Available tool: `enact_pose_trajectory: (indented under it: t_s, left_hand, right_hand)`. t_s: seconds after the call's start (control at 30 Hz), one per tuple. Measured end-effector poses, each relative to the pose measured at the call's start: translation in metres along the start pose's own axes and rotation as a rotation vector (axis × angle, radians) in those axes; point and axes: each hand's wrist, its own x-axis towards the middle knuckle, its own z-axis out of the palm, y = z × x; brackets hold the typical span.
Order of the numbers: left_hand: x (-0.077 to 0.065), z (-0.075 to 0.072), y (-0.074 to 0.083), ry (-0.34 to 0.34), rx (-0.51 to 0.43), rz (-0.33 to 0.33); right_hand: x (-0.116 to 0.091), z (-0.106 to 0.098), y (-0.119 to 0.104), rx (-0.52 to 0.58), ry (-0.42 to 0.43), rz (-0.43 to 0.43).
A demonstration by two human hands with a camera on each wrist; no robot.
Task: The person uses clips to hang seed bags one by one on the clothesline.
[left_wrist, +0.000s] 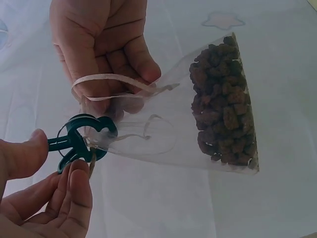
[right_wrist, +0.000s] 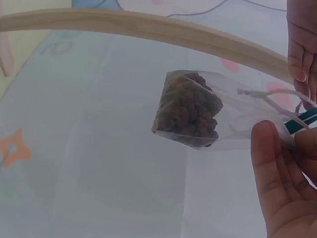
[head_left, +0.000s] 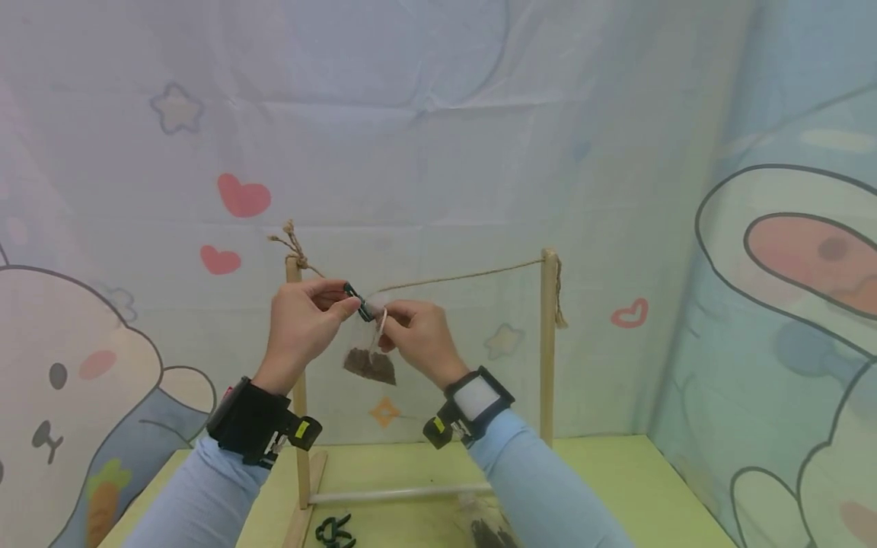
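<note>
A small see-through drawstring bag (head_left: 370, 364) hangs between the hands, its lower part filled with brown crumbly lumps (left_wrist: 223, 106). My left hand (head_left: 300, 320) pinches the handles of a dark green plastic clip (left_wrist: 81, 139) between thumb and fingers. The clip's jaws are at the bag's gathered top, beside the twine (head_left: 455, 278); whether they bite on both is hard to tell. With thumb and fingers my right hand (head_left: 426, 339) holds the bag near its mouth, where the pale drawstring (left_wrist: 114, 78) loops out.
The twine sags between two upright wooden posts (head_left: 549, 350), tied at their tops. Lower down, a white rod (head_left: 404, 493) joins the frame. On the yellow-green table (head_left: 603, 472) lie more green clips (head_left: 334, 531) and another clear bag (head_left: 488, 529) with dark contents.
</note>
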Motion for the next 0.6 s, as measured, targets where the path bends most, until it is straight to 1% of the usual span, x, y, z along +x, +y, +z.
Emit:
enact_pose_trajectory:
  t_s: [0.07, 0.17, 0.33, 0.43, 0.5, 0.6]
  left_hand:
    - [0.000, -0.002, 0.000, -0.037, 0.004, 0.001]
    - [-0.001, -0.005, 0.000, -0.077, 0.019, 0.026]
    - [-0.007, -0.007, -0.007, -0.113, 0.047, 0.104]
    - [-0.014, -0.007, -0.011, -0.107, 0.067, 0.151]
    - [-0.022, -0.008, -0.013, -0.093, 0.092, 0.180]
    - [-0.036, -0.006, -0.016, -0.055, 0.140, 0.225]
  right_hand:
    - [0.000, 0.000, 0.001, -0.018, -0.011, 0.016]
    - [0.000, 0.000, 0.003, -0.033, -0.042, 0.038]
    - [-0.004, -0.005, 0.003, -0.072, -0.135, 0.039]
    - [-0.010, -0.013, 0.001, -0.118, -0.195, 0.025]
    - [-0.016, -0.021, -0.001, -0.144, -0.224, 0.009]
    - [-0.029, -0.032, -0.001, -0.176, -0.234, -0.014]
